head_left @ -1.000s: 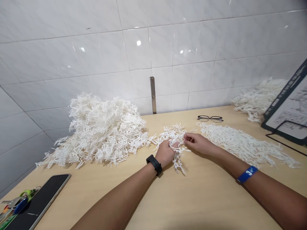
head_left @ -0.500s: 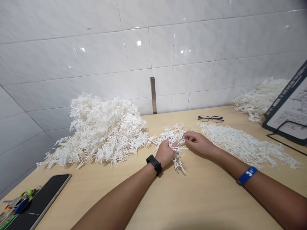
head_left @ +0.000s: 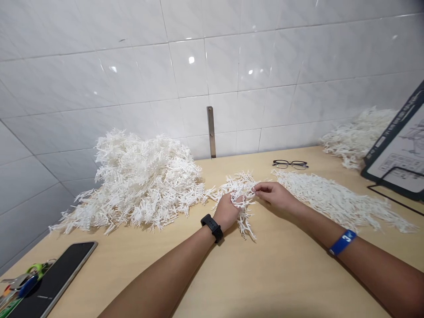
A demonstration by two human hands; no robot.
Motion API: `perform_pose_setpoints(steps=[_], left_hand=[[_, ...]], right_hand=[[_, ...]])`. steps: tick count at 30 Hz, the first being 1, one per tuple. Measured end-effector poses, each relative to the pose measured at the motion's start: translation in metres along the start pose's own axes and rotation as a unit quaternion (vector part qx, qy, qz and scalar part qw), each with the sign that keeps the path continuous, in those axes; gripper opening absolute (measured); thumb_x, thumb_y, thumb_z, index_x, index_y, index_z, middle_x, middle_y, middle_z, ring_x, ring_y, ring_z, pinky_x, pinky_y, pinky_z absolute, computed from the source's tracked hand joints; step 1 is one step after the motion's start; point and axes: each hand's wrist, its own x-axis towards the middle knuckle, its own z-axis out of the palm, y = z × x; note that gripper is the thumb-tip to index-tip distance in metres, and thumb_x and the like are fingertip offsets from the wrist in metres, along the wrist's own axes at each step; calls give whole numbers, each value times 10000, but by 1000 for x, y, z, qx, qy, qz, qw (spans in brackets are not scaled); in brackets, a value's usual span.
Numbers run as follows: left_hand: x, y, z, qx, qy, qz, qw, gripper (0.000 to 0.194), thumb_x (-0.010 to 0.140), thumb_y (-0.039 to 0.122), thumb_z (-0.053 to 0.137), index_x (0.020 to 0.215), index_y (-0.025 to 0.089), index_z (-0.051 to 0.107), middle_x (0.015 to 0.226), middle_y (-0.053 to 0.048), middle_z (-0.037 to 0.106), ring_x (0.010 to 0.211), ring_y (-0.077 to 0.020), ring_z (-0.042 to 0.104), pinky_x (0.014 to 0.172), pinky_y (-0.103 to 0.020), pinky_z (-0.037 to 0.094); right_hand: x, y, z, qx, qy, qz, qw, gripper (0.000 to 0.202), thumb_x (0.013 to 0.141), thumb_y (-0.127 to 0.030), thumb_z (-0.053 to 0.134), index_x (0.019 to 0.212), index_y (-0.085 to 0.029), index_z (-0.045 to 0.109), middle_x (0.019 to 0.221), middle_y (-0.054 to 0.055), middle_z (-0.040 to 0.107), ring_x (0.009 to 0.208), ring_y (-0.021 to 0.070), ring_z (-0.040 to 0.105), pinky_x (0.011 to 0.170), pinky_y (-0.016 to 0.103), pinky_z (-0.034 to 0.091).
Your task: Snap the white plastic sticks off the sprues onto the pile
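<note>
1. Large heap of white branched plastic sprigs (head_left: 142, 183), left of centre against the tiled wall (head_left: 132, 66). Untouched, well apart from both hands.

2. Flat spread of the same white sprigs (head_left: 338, 201), right of centre on the wooden table (head_left: 265, 274). A further mound (head_left: 354, 137) sits at far right by the wall, beside a printed board on a stand (head_left: 397, 150).

3. Small cluster of sprigs (head_left: 240, 194), middle of the frame, between heap and spread. This is the piece I work on. My left hand (head_left: 228, 210) is closed around its lower stems, fingers curled; a few branches trail out below the fist towards me. My right hand (head_left: 273, 194) pinches one strand at the cluster's right edge, thumb and forefinger together, other fingers loosely bent.

Handling note: I judge the strands tangle readily, so the left grip should stay firm near the stem while the right draws a single sprig sideways, slowly, not upward.

Appearance: thin, stiff, coral-like twigs, matt white, many short side branches, light.

4. Phone (head_left: 53, 282), lower left, keys (head_left: 20, 280) beside it.

5. Spectacles (head_left: 290, 164), folded open, near the wall.
</note>
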Motion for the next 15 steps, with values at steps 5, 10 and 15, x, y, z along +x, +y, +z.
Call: perform_pose_setpoints(steps=[5, 10, 15], left_hand=[[0, 1, 0, 1, 1, -14, 1000, 323, 796, 449, 562, 689, 151, 498, 642, 8, 476, 608, -102, 405, 596, -241, 344], [1, 0, 1, 26, 3, -14, 1000, 276, 806, 407, 529, 702, 152, 500, 671, 4, 494, 643, -111, 424, 626, -240, 359], [1, -6, 1, 54, -2, -25, 998, 295, 796, 415, 532, 661, 160, 472, 624, 18, 457, 619, -108, 400, 594, -232, 343]], right_hand=[[0, 1, 1, 118, -31, 35, 992, 272, 702, -395, 675, 818, -156, 617, 576, -13, 557, 458, 108, 499, 472, 251, 418], [-4, -5, 0, -42, 16, -27, 999, 181, 749, -336, 557, 789, -177, 631, 560, -24, 537, 504, 116, 478, 523, 245, 366], [-5, -10, -5, -242, 55, -83, 965, 199, 738, -269, 474, 743, -173, 649, 615, -3, 587, 609, 139, 500, 596, 246, 355]])
